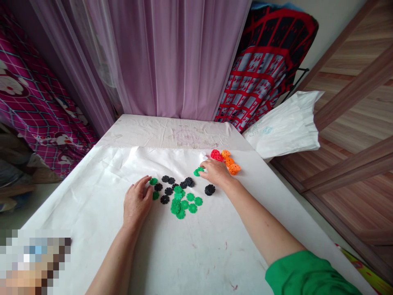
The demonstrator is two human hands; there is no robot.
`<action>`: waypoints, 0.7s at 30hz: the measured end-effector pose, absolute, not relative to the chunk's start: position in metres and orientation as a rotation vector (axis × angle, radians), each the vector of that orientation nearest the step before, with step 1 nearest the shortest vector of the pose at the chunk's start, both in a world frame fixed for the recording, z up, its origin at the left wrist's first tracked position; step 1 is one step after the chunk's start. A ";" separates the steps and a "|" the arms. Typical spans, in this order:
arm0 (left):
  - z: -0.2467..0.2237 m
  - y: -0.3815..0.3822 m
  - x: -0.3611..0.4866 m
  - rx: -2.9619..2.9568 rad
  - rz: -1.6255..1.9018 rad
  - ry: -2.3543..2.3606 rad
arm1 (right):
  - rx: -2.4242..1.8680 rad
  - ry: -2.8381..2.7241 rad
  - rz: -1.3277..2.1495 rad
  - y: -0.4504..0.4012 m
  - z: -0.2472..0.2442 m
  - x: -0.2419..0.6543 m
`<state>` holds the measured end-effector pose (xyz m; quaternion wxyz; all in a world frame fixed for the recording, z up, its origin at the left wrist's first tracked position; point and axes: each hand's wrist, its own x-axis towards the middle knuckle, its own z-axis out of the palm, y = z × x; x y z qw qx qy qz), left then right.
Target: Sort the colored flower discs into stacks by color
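Note:
Flat, notched plastic snowflake discs lie on the white-covered table. My left hand (137,200) rests at the left edge of the loose group, fingers and thumb apart, close to one green disc (153,180) and another green disc (155,195). My right hand (216,172) reaches further forward, its thumb and finger closed on a green disc (198,171); the fingers partly cover what lies under it. Loose black discs (168,191) and overlapping green discs (176,206) spread between my hands. A small pile of black discs (210,189) sits below my right wrist.
Beyond my right hand are white discs (203,156), red discs (216,155) and orange discs (229,162) in small heaps. A white bag (285,129) stands by the table's right edge. Purple curtains (181,57) hang behind the table (196,254). A blurred, pixelated patch covers the lower left.

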<state>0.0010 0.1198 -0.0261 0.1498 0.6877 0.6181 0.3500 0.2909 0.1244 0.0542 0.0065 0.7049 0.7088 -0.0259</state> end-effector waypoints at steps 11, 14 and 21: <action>-0.027 0.118 0.000 1.986 0.994 1.776 | 2.126 2.243 -0.029 0.124 0.050 0.284; -0.026 0.118 0.001 1.983 0.994 1.787 | 2.180 2.272 0.019 0.109 0.055 0.283; -0.024 0.120 0.001 1.976 0.959 1.784 | 1.875 2.644 -0.090 0.054 0.044 0.280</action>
